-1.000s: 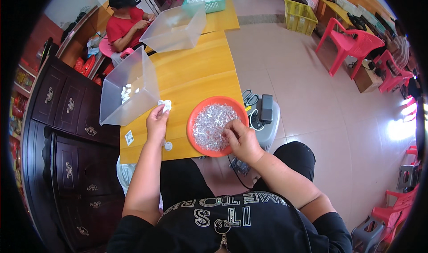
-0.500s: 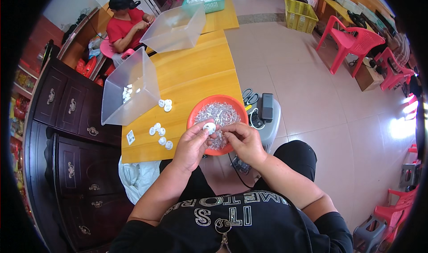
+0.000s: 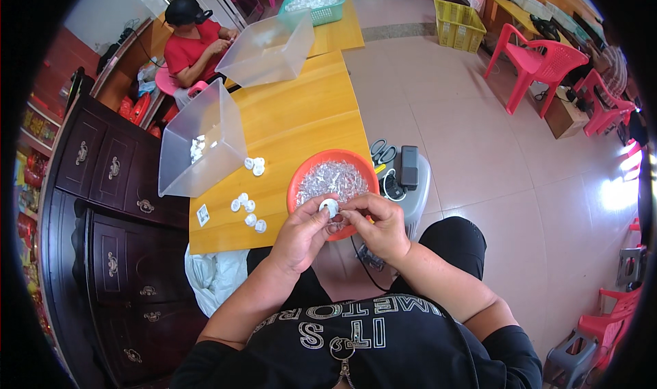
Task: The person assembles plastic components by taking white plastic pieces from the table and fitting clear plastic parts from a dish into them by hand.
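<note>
My left hand pinches a white round plastic disc between thumb and fingers, over the near side of an orange bowl. From the right, my right hand meets the disc's edge with closed fingertips; whatever they grip is too small to make out. Many small clear plastic pieces fill the bowl. On the table to the left lie several more white discs in loose clusters, beside a small white printed card.
A clear bin with some white pieces stands on the yellow table. Beyond are another clear bin, a green basket and a seated co-worker. Scissors and a dark box rest on a grey stool.
The disc in my left hand has moved slightly right and nearer to me. My right fingertips, a little apart from it before, now touch its edge.
</note>
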`<state>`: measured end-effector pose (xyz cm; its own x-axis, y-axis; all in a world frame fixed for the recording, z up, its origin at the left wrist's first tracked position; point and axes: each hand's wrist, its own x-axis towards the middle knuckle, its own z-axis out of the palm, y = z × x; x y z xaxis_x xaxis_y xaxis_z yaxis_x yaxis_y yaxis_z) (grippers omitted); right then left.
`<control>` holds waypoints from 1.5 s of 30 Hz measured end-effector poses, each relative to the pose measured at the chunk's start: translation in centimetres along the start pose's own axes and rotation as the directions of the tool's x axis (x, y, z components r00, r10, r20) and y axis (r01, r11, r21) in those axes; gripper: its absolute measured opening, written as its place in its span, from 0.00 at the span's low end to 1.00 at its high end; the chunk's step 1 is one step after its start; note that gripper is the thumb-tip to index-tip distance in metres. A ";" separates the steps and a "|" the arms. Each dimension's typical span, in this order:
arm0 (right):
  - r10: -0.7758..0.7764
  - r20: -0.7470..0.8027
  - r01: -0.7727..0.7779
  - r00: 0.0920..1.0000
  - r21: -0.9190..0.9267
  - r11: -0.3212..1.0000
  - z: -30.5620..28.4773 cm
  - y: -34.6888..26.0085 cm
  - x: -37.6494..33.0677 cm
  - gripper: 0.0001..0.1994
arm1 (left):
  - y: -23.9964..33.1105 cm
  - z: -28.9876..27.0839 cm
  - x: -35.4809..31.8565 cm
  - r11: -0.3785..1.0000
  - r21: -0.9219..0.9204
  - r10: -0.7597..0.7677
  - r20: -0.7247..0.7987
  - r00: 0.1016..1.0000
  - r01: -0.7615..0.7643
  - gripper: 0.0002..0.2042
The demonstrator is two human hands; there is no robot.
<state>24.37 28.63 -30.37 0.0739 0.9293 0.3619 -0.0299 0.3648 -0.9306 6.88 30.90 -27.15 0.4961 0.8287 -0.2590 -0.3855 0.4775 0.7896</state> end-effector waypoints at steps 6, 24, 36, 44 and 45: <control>-0.038 0.018 0.038 0.999 0.000 0.999 0.1 -0.7 0.1 0.06 | 0.1 -0.2 -0.1 1.000 0.007 0.024 0.016 1.000 -0.024 0.14; -0.076 -0.010 0.076 0.997 -0.016 0.997 0.3 -0.6 0.2 0.04 | 0.4 0.1 0.0 0.989 0.115 0.093 -0.013 0.996 -0.091 0.15; -0.149 0.003 0.149 0.989 -0.089 0.985 0.2 -0.6 0.2 0.05 | 0.3 0.2 0.0 0.976 0.178 0.136 -0.041 0.990 -0.127 0.15; -0.119 -0.015 0.116 0.993 -0.146 0.983 0.4 -0.6 0.0 0.04 | 0.2 0.1 0.0 0.973 0.188 0.143 -0.024 0.990 -0.136 0.15; -0.092 -0.008 0.090 0.996 -0.134 0.987 0.5 -0.5 -0.1 0.03 | 0.2 0.1 0.0 0.972 0.191 0.142 -0.018 0.990 -0.136 0.15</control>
<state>23.89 28.39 -29.94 0.0843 0.8914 0.4453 0.1104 0.4358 -0.8932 6.88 30.98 -26.93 0.4220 0.8934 -0.1543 -0.2932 0.2955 0.9092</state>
